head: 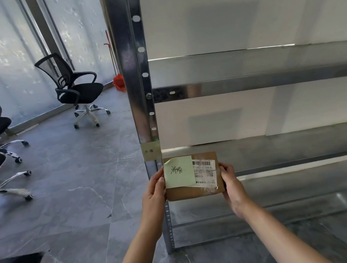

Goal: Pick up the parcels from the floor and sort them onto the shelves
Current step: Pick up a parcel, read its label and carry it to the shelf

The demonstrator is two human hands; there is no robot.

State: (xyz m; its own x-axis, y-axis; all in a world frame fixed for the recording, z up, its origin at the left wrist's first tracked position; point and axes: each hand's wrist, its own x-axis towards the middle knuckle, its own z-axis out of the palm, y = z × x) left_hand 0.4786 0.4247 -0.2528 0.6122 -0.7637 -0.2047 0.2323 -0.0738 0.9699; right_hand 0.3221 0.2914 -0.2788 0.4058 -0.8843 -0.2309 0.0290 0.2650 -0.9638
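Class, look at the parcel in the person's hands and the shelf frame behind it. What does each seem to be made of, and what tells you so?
Parcel: probably brown cardboard or kraft paper, matte, with a green paper note and a glossy printed label stuck on. Shelf upright: apparently bare galvanised steel, grey, mottled, reflective, with punched slots.

Left hand [154,191] and right hand [232,186] hold a brown parcel [194,191] against the metal shelf [271,79].

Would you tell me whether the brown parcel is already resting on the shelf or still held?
Held: left hand and right hand grip the brown parcel's sides; resting cannot tell.
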